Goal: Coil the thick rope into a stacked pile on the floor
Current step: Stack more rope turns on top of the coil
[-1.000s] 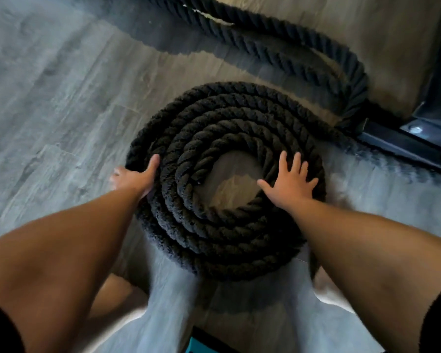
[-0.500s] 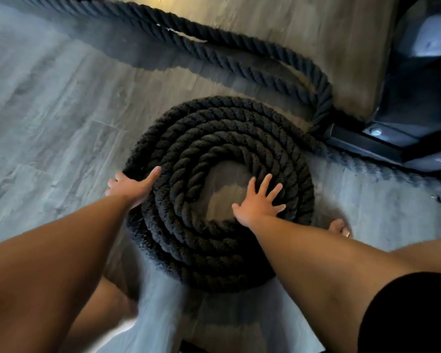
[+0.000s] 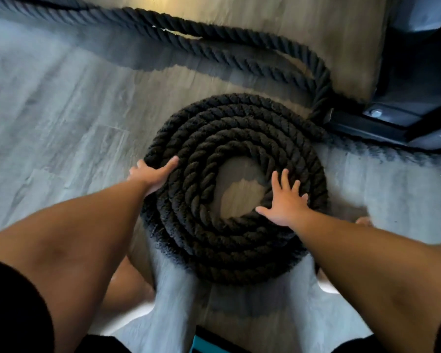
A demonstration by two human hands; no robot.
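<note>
Fingers [image 3: 285, 178] spread, right hand [image 3: 284, 205] presses rope [image 3: 229, 243]; left hand [image 3: 150, 174] seemingly cups it.

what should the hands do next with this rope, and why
Probably move the right hand off the coil to the loose rope leaving it at the upper right, and lay another turn on top. A long stretch lies uncoiled on the floor, while the left hand rests on the outer edge.

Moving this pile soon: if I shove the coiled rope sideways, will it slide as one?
Probably not: the coiled rope is loose stacked turns, likely to shear apart. Its thickness suggests weight; its fuzzy twist probably drags on the floor.
</note>
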